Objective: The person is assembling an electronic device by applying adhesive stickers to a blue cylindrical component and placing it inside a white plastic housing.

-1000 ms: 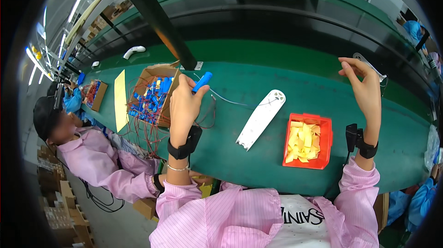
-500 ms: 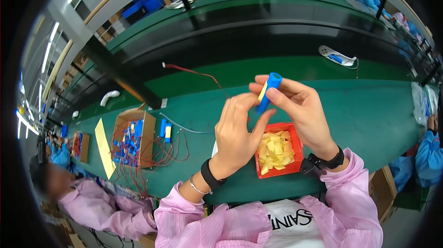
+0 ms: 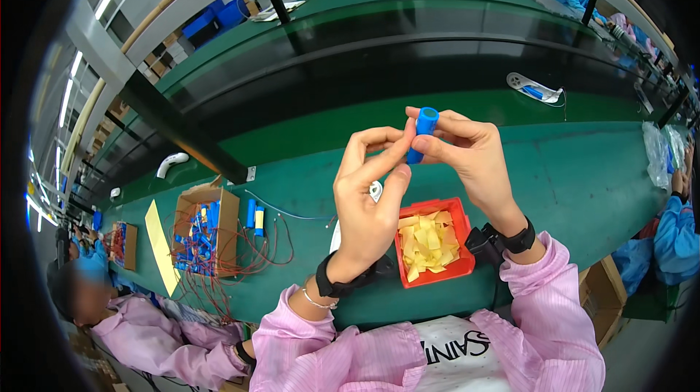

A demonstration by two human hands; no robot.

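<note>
1. Blue battery (image 3: 415, 153) — held up near the centre of the frame, tilted, its round end toward the top, above the green tabletop (image 3: 576, 195).
2. Right hand (image 3: 477, 162): its fingers (image 3: 429, 145) are closed in a pinch on the battery, thumb on the near side.
3. Left hand (image 3: 368, 202): its fingers are curled and partly spread, the tips at the battery's left edge; whether they grip it, I cannot tell.
4. Red tray (image 3: 458, 218), below the hands at lower centre, holding yellow paper pieces (image 3: 429, 244).
5. White casing (image 3: 335, 237), mostly hidden behind the left hand.
6. Cardboard box (image 3: 229, 230), left of the frame, full of blue batteries (image 3: 200, 235) with red wires (image 3: 211, 292) trailing out — two loose batteries (image 3: 259, 223) stand just beside it.
7. Yellow sheet (image 3: 160, 246), left of the box.
</note>
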